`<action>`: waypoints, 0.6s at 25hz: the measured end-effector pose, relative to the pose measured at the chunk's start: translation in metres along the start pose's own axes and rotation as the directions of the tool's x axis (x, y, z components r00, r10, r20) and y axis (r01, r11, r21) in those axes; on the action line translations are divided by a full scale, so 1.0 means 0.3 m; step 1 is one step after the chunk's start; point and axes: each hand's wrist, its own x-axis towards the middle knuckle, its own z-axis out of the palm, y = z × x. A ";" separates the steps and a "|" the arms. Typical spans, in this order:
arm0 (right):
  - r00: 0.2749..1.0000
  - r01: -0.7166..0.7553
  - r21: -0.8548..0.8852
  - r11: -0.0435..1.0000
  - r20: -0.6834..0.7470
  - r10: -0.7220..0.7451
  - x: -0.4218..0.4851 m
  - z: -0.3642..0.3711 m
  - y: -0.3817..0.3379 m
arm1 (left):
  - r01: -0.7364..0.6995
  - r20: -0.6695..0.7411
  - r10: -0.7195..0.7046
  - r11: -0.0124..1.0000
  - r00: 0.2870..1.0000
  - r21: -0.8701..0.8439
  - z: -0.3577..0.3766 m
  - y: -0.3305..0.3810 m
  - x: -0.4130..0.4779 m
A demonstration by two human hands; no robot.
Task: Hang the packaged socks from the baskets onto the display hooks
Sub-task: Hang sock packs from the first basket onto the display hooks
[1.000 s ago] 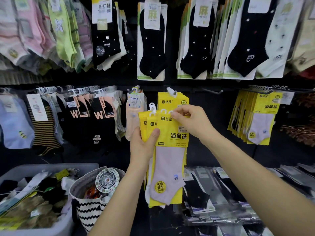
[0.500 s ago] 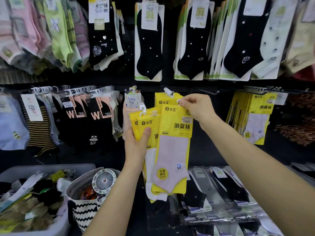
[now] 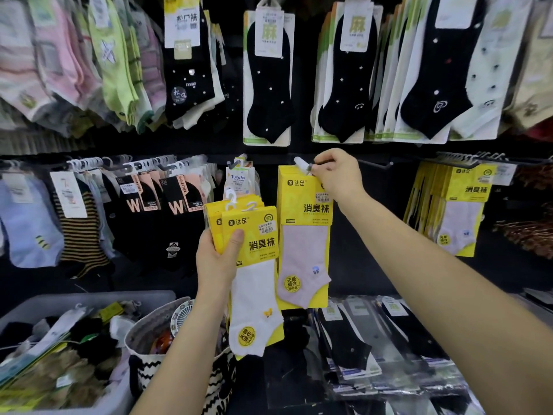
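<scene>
Facing a display wall (image 3: 389, 205) hung row upon row with socks. At its foot, toward the lower left corner, a grey basket (image 3: 98, 296) and a zigzag woven basket (image 3: 149, 372), both heaped with more stock.

Held low before the middle row by the left hand (image 3: 215, 259): a stack of yellow packs (image 3: 254, 235), white sock foremost, thumb pressed on the face, fingers wrapped round behind.

Lifted clear of that stack within the last second and carried up and to the right: the pink-sock pack (image 3: 302, 223), now hanging flat in front of the packs already on the centre hook (image 3: 300, 163) of the middle row. Pinched near its top edge by the right hand (image 3: 335, 175), fingertips (image 3: 321, 169) closed right beside the hook's white tip. Cannot tell whether already threaded over that tip or only touching it.

Judged as one pack all but hung. Next, probably: sliding it back along the hook, letting go, then drawing the white-sock pack off the stack. Plenty left in hand and in the baskets.
</scene>
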 end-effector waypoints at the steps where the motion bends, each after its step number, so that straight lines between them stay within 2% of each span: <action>1: 1.000 0.019 -0.023 1.000 -0.008 -0.019 -0.005 0.000 0.001 | 0.000 0.006 0.000 1.000 1.000 -0.001 0.002 0.004 -0.001; 8: 0.994 0.106 -0.134 0.985 0.021 -0.104 -0.045 -0.031 0.036 | -0.041 -0.041 0.043 0.998 0.998 0.038 0.007 0.053 -0.003; 10: 0.990 0.131 -0.179 0.975 -0.032 -0.139 -0.077 -0.035 0.043 | -0.044 -0.041 0.046 0.998 0.998 0.035 0.004 0.059 -0.004; 12: 0.975 0.195 -0.139 0.971 -0.083 -0.208 -0.138 -0.020 0.045 | -0.047 -0.017 0.047 0.999 0.999 0.028 0.009 0.061 -0.010; 15: 0.972 0.214 -0.035 0.976 0.103 -0.209 -0.247 0.036 0.049 | -0.041 0.023 0.041 0.999 0.999 0.000 0.030 0.062 -0.030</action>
